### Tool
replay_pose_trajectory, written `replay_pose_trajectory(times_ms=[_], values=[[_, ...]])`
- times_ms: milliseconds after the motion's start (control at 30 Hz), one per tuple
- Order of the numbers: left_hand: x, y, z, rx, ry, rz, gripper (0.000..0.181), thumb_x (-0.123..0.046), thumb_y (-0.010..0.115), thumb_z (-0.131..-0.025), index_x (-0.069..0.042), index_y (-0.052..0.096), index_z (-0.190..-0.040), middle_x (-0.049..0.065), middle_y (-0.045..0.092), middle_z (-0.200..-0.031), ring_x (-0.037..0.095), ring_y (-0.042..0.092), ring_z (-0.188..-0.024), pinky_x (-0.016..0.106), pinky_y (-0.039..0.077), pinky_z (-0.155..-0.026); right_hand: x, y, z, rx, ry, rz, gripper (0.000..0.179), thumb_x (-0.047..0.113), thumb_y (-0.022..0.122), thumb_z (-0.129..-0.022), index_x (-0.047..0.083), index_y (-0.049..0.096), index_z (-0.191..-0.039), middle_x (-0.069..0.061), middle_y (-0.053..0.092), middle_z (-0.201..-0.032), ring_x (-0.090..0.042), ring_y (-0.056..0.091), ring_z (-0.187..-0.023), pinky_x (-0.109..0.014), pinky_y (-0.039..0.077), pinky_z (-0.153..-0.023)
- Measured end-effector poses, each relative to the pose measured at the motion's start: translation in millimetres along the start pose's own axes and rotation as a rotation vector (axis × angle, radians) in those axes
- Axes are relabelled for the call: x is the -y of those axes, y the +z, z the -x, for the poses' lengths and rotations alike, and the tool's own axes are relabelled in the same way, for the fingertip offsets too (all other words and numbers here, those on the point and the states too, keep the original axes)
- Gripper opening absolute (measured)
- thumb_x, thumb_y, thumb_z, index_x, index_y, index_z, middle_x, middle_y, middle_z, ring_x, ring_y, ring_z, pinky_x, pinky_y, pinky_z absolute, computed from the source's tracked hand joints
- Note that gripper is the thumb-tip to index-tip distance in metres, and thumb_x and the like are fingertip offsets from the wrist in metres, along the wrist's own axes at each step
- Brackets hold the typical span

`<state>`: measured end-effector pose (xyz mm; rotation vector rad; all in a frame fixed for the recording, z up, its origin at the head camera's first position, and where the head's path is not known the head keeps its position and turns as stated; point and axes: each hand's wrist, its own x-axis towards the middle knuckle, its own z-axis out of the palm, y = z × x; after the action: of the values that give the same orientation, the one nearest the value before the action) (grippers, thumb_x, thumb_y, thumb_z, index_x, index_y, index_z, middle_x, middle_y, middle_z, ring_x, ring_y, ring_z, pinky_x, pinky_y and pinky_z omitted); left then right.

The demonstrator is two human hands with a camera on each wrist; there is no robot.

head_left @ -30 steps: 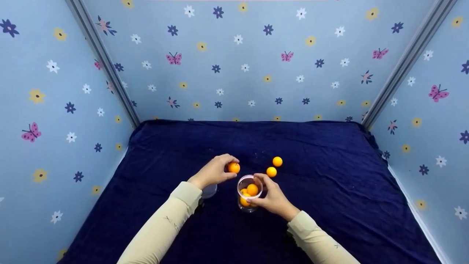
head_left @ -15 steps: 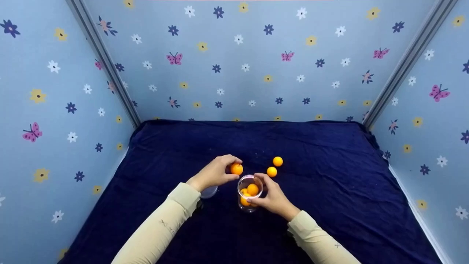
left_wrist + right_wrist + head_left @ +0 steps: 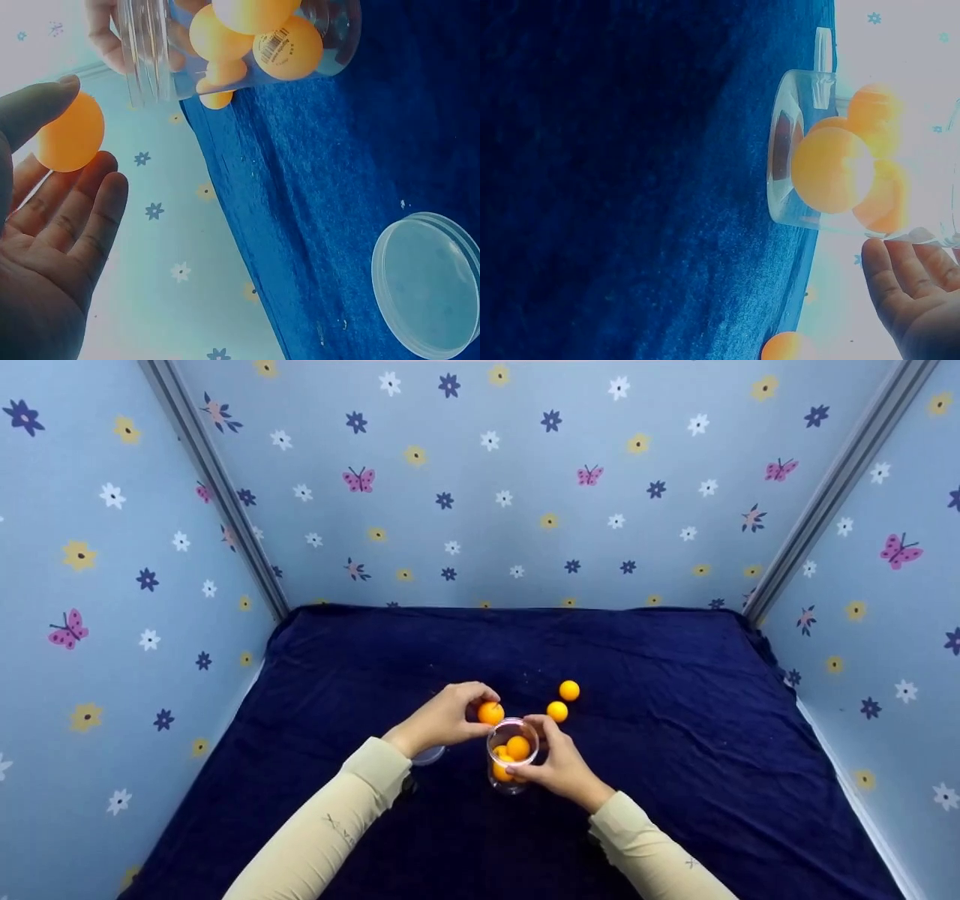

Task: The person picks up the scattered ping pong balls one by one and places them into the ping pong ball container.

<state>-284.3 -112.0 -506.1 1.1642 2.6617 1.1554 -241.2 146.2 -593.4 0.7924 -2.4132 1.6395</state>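
A: First entry, the left hand (image 3: 441,720)?

B: Left hand, one: thumb and fingertips pinching an orange ball (image 3: 491,713). Ball sits just beside the mouth of a clear jar (image 3: 150,52), toward its far left, apart from the rim in the left wrist view.

A: Right hand (image 3: 561,763)?

B: One, steadying: thumb and fingers round the jar's upper part. Jar upright, several orange balls within, one bearing a barcode (image 3: 274,49).

A: Outside the jar?

B: Two loose balls, nearer (image 3: 557,711) and farther (image 3: 569,691), beyond the right hand's fingers on the cloth-covered counter (image 3: 675,697). One clear lid (image 3: 426,289), lying left of the jar.

A: Step in hand?

B: In my judgement, loading: this ball at the threshold, not yet in. The next move would call for carrying it over the mouth, then loosening the pinch, jar held steady.
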Motion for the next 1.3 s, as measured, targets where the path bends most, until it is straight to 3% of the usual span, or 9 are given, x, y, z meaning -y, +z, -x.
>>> replay_pose_trajectory(times_ms=[200, 433, 633, 1000, 1300], values=[[-0.3, 4.5, 1.0, -0.010, 0.038, 0.008, 0.036, -0.006, 0.089, -0.089, -0.001, 0.072, -0.120, 0.015, 0.073, -0.117, 0.026, 0.072, -0.099, 0.043, 0.066, -0.087, -3, 0, 0.2, 0.005, 0.039, -0.005, 0.074, 0.013, 0.100, -0.078, -0.003, 0.056, -0.134, -0.023, 0.075, -0.124, -0.039, 0.075, -0.110, -0.055, 0.064, -0.095], [-1.6, 10.7, 2.7, 0.031, -0.017, 0.021, 0.036, -0.008, 0.089, -0.090, -0.003, 0.074, -0.122, 0.011, 0.070, -0.116, 0.022, 0.071, -0.099, 0.038, 0.066, -0.088, 0, 1, 0.7, 0.007, 0.039, 0.000, 0.074, 0.010, 0.099, -0.078, -0.007, 0.054, -0.134, -0.028, 0.073, -0.123, -0.043, 0.074, -0.112, -0.057, 0.063, -0.095], [-0.2, 16.9, 0.6, 0.034, -0.005, 0.008, 0.035, -0.011, 0.089, -0.091, -0.002, 0.075, -0.122, 0.010, 0.073, -0.112, 0.022, 0.072, -0.097, 0.036, 0.064, -0.088, -6, 0, 0.2, 0.016, 0.009, 0.022, 0.075, 0.016, 0.099, -0.080, -0.009, 0.053, -0.134, -0.024, 0.075, -0.123, -0.039, 0.075, -0.110, -0.051, 0.065, -0.093], [4.5, 24.2, -1.2, 0.044, 0.019, -0.026, 0.032, -0.013, 0.089, -0.089, -0.005, 0.077, -0.117, 0.009, 0.077, -0.110, 0.022, 0.071, -0.100, 0.039, 0.062, -0.093, -6, 0, 1.3, 0.011, 0.021, 0.007, 0.075, 0.016, 0.099, -0.080, -0.009, 0.053, -0.134, -0.023, 0.075, -0.124, -0.038, 0.074, -0.112, -0.054, 0.065, -0.094], [6.8, 27.6, -0.8, 0.053, -0.010, -0.020, 0.030, -0.010, 0.086, -0.091, -0.004, 0.078, -0.119, 0.010, 0.073, -0.113, 0.025, 0.071, -0.100, 0.037, 0.062, -0.090, -2, 2, 1.4, -0.004, 0.021, -0.023, 0.075, 0.009, 0.099, -0.077, -0.008, 0.055, -0.135, -0.021, 0.076, -0.125, -0.041, 0.074, -0.112, -0.058, 0.064, -0.093]])
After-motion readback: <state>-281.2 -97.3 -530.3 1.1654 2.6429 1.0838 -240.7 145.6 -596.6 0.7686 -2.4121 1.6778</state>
